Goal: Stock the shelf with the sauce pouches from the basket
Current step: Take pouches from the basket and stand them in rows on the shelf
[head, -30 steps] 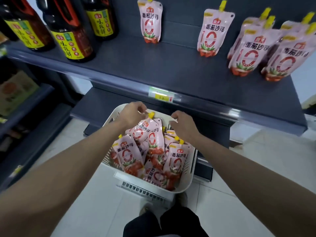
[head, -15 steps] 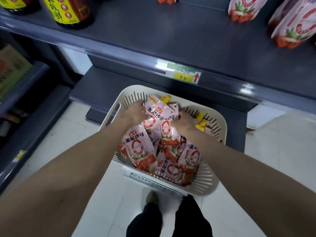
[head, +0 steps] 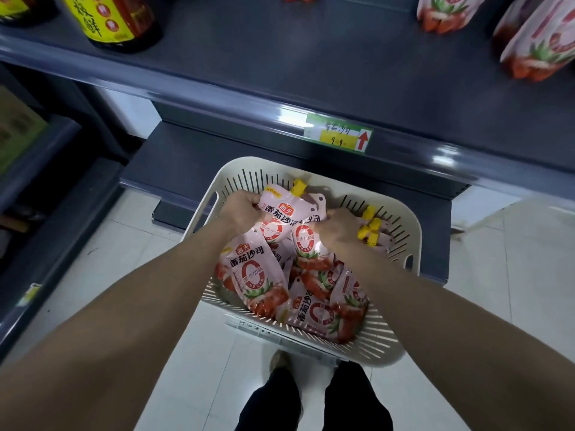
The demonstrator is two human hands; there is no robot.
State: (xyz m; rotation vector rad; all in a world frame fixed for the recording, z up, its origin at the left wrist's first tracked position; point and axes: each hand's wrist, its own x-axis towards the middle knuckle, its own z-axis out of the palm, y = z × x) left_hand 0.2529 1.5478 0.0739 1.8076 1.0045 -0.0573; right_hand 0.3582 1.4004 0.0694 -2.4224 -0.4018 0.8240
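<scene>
A cream slotted basket stands below the shelf, holding several pink tomato sauce pouches with yellow caps. My left hand grips the left edge of the top pouch. My right hand is closed on a second pouch just beneath it. More pouches lie loose lower in the basket. The dark grey shelf above carries standing pouches at the right.
Dark sauce bottles with yellow labels stand on the shelf's left. A green and yellow price tag sits on the shelf's front rail. A lower shelf lies behind the basket. My legs and a shoe are on the white tiled floor.
The view has dropped from the shelf toward the basket. Both hands went down into the basket and closed on pouches, lifting the top one slightly.
</scene>
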